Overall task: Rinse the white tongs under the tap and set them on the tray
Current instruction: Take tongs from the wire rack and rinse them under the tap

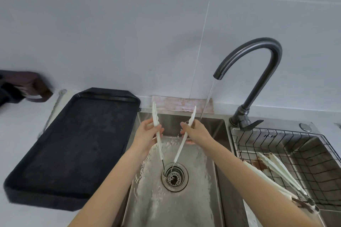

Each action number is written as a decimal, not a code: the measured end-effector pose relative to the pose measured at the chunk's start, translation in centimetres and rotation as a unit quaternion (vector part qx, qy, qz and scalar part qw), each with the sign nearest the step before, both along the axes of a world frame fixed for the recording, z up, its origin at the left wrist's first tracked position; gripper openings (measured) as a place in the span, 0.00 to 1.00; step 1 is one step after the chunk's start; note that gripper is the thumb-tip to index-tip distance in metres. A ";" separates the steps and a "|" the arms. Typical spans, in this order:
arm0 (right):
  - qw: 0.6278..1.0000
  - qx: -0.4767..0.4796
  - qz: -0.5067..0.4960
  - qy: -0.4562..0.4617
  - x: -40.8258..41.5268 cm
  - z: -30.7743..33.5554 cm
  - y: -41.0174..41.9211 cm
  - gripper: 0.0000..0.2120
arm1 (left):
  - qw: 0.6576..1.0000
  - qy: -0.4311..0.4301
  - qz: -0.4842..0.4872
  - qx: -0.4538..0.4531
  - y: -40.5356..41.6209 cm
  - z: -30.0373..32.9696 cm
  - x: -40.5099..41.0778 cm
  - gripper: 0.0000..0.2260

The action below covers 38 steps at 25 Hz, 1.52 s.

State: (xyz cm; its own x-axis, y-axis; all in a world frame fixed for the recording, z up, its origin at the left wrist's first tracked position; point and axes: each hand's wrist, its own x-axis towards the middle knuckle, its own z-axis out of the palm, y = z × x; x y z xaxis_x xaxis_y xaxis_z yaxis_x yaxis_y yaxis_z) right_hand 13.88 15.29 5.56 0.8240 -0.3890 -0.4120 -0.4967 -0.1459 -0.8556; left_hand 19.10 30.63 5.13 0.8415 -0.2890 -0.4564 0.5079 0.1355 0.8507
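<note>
Bare forearms reach forward from the bottom of the view and meet over the left basin of the sink [212, 186]. The left hand [147, 134] curls its fingers and thumb round one arm of the white tongs [159, 145], and the right hand [195, 131] curls round the other arm, so both hands grip the same tool with the two arms pulled wide apart.

The tongs stand as an open V, tips up toward the back wall and the joined end down, where thin metal wire runs into a spring loop right over the drain [175, 177]. Each white arm is long and slim with a scalloped edge near the tip. Water [209, 96] falls in a thin slanting stream from the spout of the dark tap [258, 72] and lands at the right hand and the right tong arm; the basin floor around the drain is wet and frothy.

Left of the basin, the black tray [73, 145] lies on the counter with its right rim just beside the sink edge and close to the left forearm. A folded pinkish cloth [182, 105] lies along the back ledge behind the tong tips. To the right, a wire basket [295, 153] sits in the second basin, and more white tongs [276, 175] rest across its front edge, near the right forearm.
</note>
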 end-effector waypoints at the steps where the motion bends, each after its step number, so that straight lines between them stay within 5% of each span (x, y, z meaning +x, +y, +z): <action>1: 1.000 0.005 -0.003 0.002 -0.1 -0.2 0.4 0.16 | 1.000 0.000 -0.003 0.006 0.5 -0.1 -0.1 0.19; 18: 0.990 0.038 -0.047 0.124 2.9 -10.3 2.9 0.09 | 0.983 0.097 -0.037 0.149 1.9 -9.0 2.9 0.18; 24: 0.974 0.101 -0.047 0.197 4.5 -14.7 2.7 0.21 | 0.964 0.147 -0.068 0.209 1.4 -14.3 4.3 0.17; 38: 0.948 0.163 -0.025 0.274 4.1 -19.0 3.6 0.21 | 0.947 0.193 -0.092 0.241 1.4 -18.3 3.3 0.18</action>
